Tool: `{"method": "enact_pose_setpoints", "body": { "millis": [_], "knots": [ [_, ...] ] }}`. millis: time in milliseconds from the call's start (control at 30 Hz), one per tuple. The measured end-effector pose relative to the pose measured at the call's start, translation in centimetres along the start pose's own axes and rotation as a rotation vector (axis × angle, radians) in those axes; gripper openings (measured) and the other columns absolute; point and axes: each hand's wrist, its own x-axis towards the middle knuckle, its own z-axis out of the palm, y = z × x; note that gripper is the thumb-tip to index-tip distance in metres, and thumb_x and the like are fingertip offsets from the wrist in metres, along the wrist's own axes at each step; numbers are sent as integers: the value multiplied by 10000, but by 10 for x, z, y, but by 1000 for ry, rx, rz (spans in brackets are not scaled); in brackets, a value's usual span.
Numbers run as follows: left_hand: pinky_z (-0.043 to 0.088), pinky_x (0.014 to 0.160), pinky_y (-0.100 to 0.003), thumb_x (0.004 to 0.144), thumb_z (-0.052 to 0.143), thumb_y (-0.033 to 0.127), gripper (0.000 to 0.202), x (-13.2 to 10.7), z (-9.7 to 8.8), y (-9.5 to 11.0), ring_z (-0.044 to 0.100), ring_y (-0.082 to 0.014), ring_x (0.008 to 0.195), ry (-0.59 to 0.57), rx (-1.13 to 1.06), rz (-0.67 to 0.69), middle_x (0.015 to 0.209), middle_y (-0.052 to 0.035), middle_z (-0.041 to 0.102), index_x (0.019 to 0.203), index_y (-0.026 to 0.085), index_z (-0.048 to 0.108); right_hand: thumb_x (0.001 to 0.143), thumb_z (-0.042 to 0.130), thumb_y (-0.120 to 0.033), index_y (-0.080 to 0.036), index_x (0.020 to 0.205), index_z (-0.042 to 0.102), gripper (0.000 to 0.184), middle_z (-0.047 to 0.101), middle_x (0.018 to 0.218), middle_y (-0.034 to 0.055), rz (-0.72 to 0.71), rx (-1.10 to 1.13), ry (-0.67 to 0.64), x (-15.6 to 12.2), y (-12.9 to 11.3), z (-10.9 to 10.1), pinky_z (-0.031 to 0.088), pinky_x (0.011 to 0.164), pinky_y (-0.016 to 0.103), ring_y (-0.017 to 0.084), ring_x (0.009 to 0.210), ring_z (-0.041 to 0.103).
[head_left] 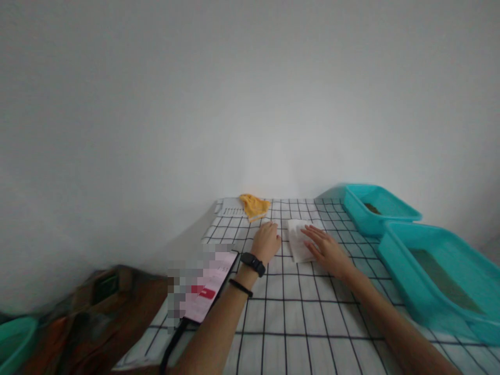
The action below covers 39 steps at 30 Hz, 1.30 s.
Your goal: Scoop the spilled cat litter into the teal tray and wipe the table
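Observation:
A white folded cloth lies on the checked tablecloth. My right hand rests flat on it, fingers stretched out over its right part. My left hand, with a black watch and a thin band on the wrist, sits just left of the cloth with its fingers curled under; whether it pinches the cloth's edge is hidden. A crumpled yellow cloth lies further back near the wall, beside a white slotted piece.
Two turquoise plastic trays stand along the right side. A phone with a lit screen and a cable lies at the left of the table. A brown bag and a green tub sit at lower left. A plain wall is behind.

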Motion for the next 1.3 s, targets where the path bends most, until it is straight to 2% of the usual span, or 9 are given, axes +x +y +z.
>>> {"method": "enact_pose_setpoints", "body": {
  "millis": [100,200,433,733,867,1000,1100,1200,1300],
  "knots": [
    [463,1071,-359,873,503,69,268,-1,2,-1,606,-229,1239,-36,86,14,1215,-149,707,1074,124,672,1015,377,-425,-97,1498,479,593,404,1575,189,-35,-124,-25,3,0,12,335,1185,532,332,1495,302],
    [463,1066,-359,880,509,77,238,-2,2,-1,615,-226,1208,-55,149,39,1174,-135,716,1043,125,675,1011,381,-459,-105,1552,387,646,293,1630,182,-61,-195,-73,3,-4,24,304,1198,531,338,1523,209],
    [454,1075,-367,906,480,98,267,-6,3,2,590,-248,1229,-53,219,64,1202,-167,695,1097,101,667,1052,225,-460,-173,1580,338,612,259,1644,144,-64,-261,-255,1,-5,33,265,1202,524,286,1533,184],
    [473,1042,-397,932,459,142,294,-10,1,7,581,-267,1229,-43,248,52,1231,-179,675,1150,115,653,1033,247,-340,-181,1572,357,572,314,1630,95,20,-262,-212,3,-4,41,295,1199,476,236,1510,279],
    [468,1047,-398,938,466,151,290,-11,-1,8,578,-265,1231,-57,250,48,1260,-173,667,1154,123,658,1003,281,-250,-124,1537,410,564,347,1613,137,126,-306,-182,0,19,32,326,1176,514,279,1499,307],
    [470,1041,-402,939,486,171,281,-12,-5,10,585,-263,1223,-59,257,17,1271,-161,665,1152,139,666,959,278,-147,-57,1392,565,527,436,1535,256,283,-370,-134,-10,61,5,332,1094,689,401,1459,353],
    [499,995,-435,937,501,199,277,-14,-9,12,611,-299,1186,-46,277,-56,1242,-197,673,1124,103,682,964,246,-141,-28,1327,609,526,433,1520,295,291,-372,-142,-11,73,-6,311,1080,725,431,1454,346],
    [542,914,-434,929,491,167,268,-14,-15,11,650,-329,1130,-38,297,-151,1160,-231,700,1047,65,709,999,216,-186,-12,1439,506,555,383,1563,264,181,-311,-209,0,49,6,330,1119,651,380,1479,320],
    [568,853,-418,942,432,140,308,-12,-22,9,682,-334,1092,-26,305,-218,1094,-235,720,1038,56,712,1037,251,-315,-80,1560,347,581,314,1620,178,23,-226,-288,15,-5,33,309,1169,568,316,1504,283]
  ]
}}
